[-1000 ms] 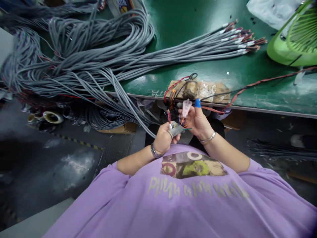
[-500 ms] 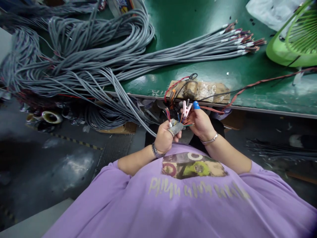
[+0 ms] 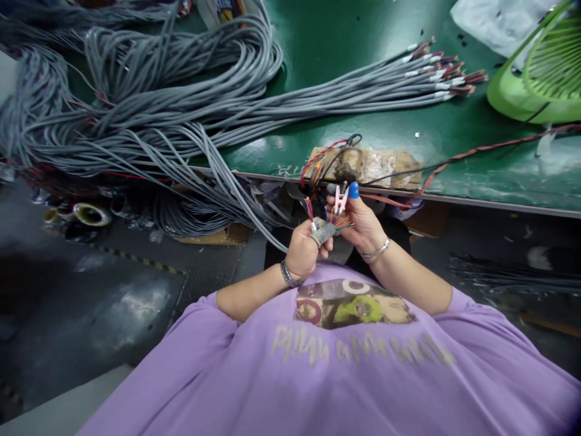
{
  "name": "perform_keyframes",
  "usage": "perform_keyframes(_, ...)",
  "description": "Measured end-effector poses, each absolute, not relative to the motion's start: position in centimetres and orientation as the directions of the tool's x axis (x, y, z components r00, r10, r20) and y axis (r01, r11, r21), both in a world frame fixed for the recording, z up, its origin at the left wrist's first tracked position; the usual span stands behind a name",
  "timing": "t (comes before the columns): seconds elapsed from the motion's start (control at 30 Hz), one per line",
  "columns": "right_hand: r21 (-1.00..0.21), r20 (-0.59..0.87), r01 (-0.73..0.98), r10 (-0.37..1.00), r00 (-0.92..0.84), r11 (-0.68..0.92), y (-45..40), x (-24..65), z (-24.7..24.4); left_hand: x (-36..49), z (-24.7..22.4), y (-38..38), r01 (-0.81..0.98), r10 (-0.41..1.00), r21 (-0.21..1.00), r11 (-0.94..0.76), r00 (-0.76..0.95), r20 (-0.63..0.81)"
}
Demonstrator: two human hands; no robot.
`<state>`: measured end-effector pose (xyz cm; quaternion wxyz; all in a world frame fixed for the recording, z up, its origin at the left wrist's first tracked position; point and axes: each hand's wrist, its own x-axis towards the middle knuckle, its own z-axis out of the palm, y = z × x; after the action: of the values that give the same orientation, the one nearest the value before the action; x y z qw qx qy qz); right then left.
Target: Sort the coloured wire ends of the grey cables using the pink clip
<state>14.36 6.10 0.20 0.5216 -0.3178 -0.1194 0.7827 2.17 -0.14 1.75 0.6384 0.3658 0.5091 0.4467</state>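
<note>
My left hand [image 3: 303, 251] is closed around a grey cable, beside a short, thick grey sleeve-like piece [image 3: 324, 233]. A small bunch of red and blue wires [image 3: 309, 209] sticks up by its thumb. Thin orange and green wires [image 3: 344, 225] fan out from the grey piece toward my right hand [image 3: 367, 229]. That hand's fingers curl behind a pink clip [image 3: 340, 200], with the thumb, in a blue finger cover [image 3: 353, 190], at its right side. What the clip's jaws hold is too small to make out.
Long grey cables [image 3: 181, 103] lie heaped across the green table [image 3: 385, 36], stripped ends to the right. A wooden board [image 3: 406, 168] with red and black leads sits at the front edge. A green fan [image 3: 535, 85] stands right. Coiled cables [image 3: 195, 215] hang below.
My right hand has shifted slightly left, its thumb now closer against the pink clip. My left hand holds the grey cable in nearly the same place.
</note>
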Motion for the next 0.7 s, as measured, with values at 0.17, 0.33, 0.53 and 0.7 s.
perform_keyframes(0.17,-0.539,-0.343,-0.737,0.906,-0.25,-0.407,5.9,14.2,0.2,2.1,1.6,-0.2,-0.194,0.945,0.925,0.326,0.078,-0.317)
perform_keyframes(0.33,-0.511,-0.321,-0.749,0.902,-0.289,-0.422,5.6,14.2,0.1,2.2,2.2,-0.4,-0.201,0.949,0.927,0.316,0.064,-0.31)
perform_keyframes(0.53,-0.552,-0.28,-0.698,0.89,-0.36,-0.456,5.5,15.0,-0.2,1.7,2.3,-1.1,-0.202,0.952,0.93,0.307,0.055,-0.302)
perform_keyframes(0.7,-0.7,-0.271,-0.444,0.783,-0.559,-0.559,4.8,17.5,-0.4,0.5,1.2,-1.5,-0.114,0.961,0.955,0.273,0.074,-0.266)
